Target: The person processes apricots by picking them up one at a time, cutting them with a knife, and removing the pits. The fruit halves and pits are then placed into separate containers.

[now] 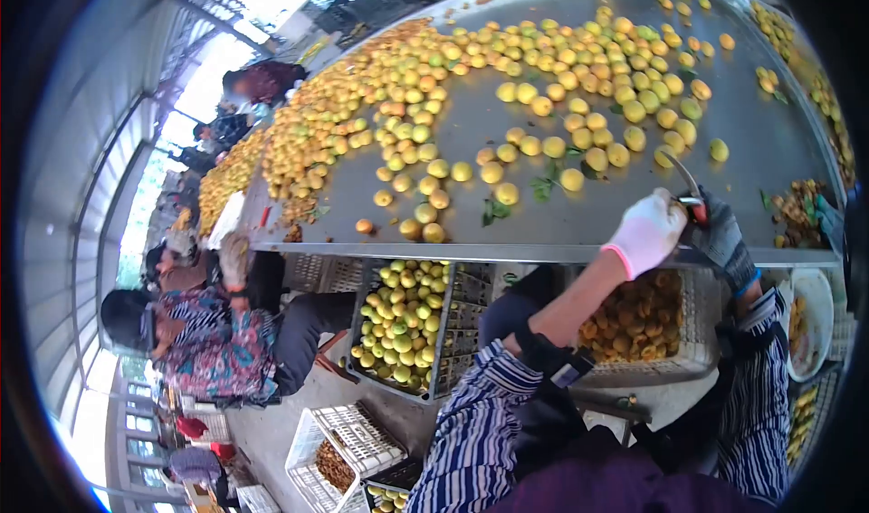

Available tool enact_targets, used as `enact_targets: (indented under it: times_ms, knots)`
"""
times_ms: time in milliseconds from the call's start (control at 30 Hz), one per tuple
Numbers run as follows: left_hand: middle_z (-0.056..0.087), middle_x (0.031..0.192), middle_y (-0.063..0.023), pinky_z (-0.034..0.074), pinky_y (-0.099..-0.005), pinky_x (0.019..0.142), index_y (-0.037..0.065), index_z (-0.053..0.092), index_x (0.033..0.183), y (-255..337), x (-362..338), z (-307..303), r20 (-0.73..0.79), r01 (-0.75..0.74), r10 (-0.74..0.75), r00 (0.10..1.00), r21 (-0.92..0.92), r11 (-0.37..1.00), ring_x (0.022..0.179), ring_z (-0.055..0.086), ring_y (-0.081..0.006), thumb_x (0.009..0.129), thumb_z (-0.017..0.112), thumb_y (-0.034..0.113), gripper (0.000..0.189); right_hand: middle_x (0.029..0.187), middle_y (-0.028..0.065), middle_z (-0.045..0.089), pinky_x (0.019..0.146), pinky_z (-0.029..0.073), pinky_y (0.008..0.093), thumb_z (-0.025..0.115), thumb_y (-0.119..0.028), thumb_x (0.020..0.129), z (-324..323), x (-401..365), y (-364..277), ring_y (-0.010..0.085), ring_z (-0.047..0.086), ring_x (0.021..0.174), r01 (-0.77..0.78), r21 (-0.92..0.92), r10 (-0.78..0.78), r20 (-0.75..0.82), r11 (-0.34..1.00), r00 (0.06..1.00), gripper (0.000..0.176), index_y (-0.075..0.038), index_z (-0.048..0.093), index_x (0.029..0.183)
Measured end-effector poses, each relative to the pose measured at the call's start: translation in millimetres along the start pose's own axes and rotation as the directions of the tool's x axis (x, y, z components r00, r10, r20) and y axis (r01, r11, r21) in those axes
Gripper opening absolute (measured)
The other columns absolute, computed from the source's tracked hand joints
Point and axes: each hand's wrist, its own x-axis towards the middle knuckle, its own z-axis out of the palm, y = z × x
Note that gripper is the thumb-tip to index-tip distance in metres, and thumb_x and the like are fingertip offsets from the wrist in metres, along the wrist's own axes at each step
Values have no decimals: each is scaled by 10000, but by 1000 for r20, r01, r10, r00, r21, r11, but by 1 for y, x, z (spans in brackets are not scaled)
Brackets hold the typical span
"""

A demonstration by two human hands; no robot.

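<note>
My left hand [648, 231], in a white glove with a pink cuff, has its fingers closed near the table's front edge. Whatever is between those fingers is hidden. Right beside it, my right hand [720, 234] wears a grey glove and grips the red handle of a knife with a curved blade [681, 171]. The blade points up and left over the metal table [579, 228]. Many round yellow-orange fruits [634, 111] lie spread beyond both hands. One single fruit [719, 149] rests just past the knife, and some green leaves [543, 187] lie among the others.
Below the table, a pale crate [701, 368] holds brownish-orange pieces, and a dark crate [439, 368] holds yellow-green fruits. A white basin [826, 332] stands at right. Peelings [798, 207] are heaped on the table. A co-worker in a floral top [204, 359] sits at left.
</note>
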Motion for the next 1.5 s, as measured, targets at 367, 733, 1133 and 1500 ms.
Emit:
enact_targets:
  times_ms: [367,733,1133,1500]
  knots:
    - [464,635,-6,382,-202,432,38,514,982,27,-14,-7,258,219,-141,956,-303,927,500,516,-65,926,390,171,190,906,119,640,785,487,338,712,-226,762,-18,-20,-33,197,621,852,-132,41,130,59,990,990,393,-32,571,1072]
    - [419,695,9,373,-208,449,56,501,1097,39,-12,24,208,235,-153,966,-462,855,517,402,-62,942,432,264,269,865,200,606,724,469,413,682,-236,775,-37,-41,-35,389,582,832,-96,-16,95,-62,995,994,334,-34,560,1011]
    - [573,740,-83,373,-221,471,-11,559,909,62,23,-9,92,160,-131,987,-602,782,541,501,-103,902,496,363,379,654,-16,595,410,400,186,698,-262,810,-57,-63,-35,38,507,470,-335,599,399,28,727,917,342,-125,627,1115]
    - [627,876,-94,453,-269,632,6,639,967,78,12,13,-47,-318,320,946,39,947,715,559,-149,838,603,111,170,831,22,654,660,494,252,707,-171,803,-59,-60,-34,86,579,705,-118,483,250,-218,868,943,316,-52,617,1081]
